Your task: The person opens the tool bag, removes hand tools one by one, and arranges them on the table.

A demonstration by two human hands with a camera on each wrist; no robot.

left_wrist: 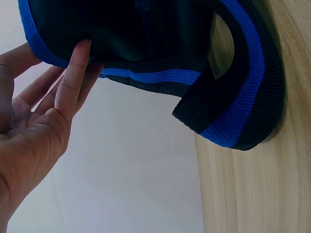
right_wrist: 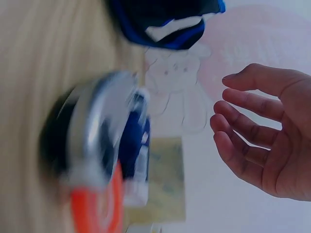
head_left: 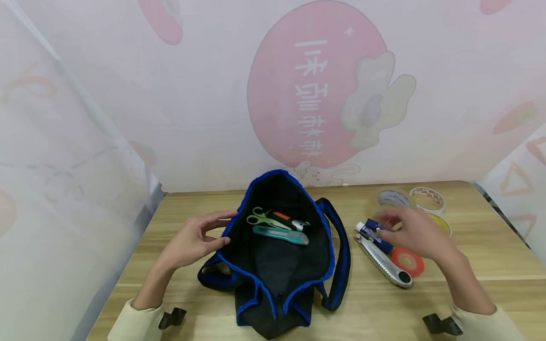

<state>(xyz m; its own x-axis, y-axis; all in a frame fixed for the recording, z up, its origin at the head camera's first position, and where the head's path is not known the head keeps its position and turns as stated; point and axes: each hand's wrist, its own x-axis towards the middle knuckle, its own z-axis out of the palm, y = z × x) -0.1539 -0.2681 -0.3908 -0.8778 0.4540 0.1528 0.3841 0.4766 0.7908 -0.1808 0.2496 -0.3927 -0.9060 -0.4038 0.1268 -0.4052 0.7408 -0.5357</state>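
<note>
1. One left hand (head_left: 189, 239), grip wide, touches the bag (head_left: 273, 263), apparently steadying its mouth.
2. Bag on the bench (head_left: 371, 312) gapes upward, exposing scissors (head_left: 273, 221) and teal cutter (head_left: 279, 234) inside.
3. Right hand (head_left: 415, 232), grip relaxed and empty, hovers near blue tube (head_left: 381, 241).

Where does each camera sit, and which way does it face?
Head: on the head, facing forward and down at the bag; left grip, right grip and both sleeves show.
Left wrist: on that wrist, facing the bag's strap; left grip shows.
Right wrist: on that wrist, facing the silver tool and backdrop; right grip shows.
Head and right wrist share the tool and red tape.
</note>
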